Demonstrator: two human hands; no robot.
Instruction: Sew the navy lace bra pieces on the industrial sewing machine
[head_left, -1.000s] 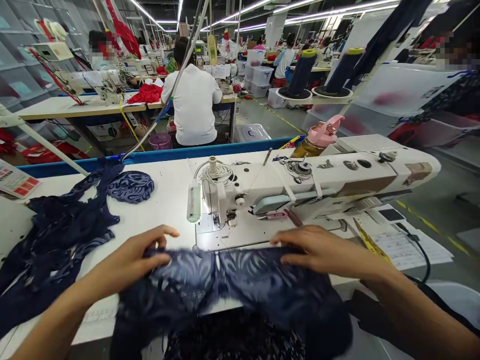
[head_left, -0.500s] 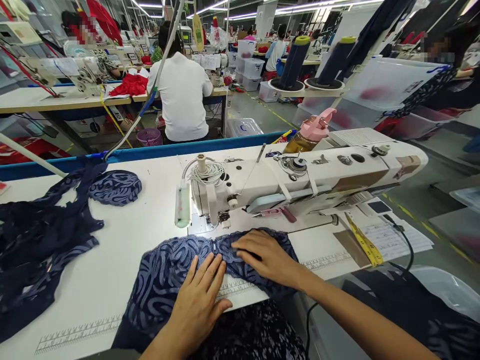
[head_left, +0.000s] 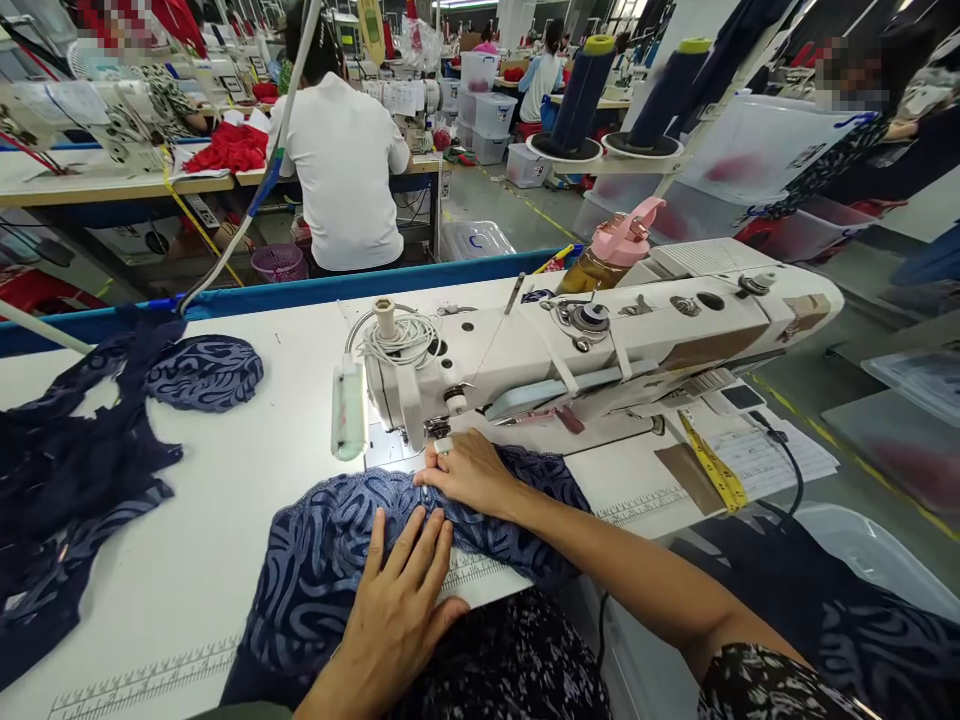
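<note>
A navy garment piece (head_left: 315,560) with a swirl pattern and a scalloped edge lies across the front of the sewing machine (head_left: 525,370). My left hand (head_left: 401,590) rests flat on it, fingers spread and stretched out. My right hand (head_left: 472,475) is at the scalloped upper edge near the middle, just in front of the machine's needle area. Its fingers are bent and drawn together on the fabric; the fingertips are partly hidden. A small pale detail (head_left: 426,492) shows on the cloth between the two hands.
More navy garment pieces (head_left: 67,500) lie at the left of the white table (head_left: 217,530). A pink-lidded bottle (head_left: 611,250) and thread cones (head_left: 581,95) stand behind the machine. A yellow tape measure (head_left: 712,465) lies at right. A person in white (head_left: 341,170) sits ahead.
My right hand has moved left and up along the fabric, from lying over its right half to the upper edge near the needle. My left hand stays flat. The view has shifted slightly.
</note>
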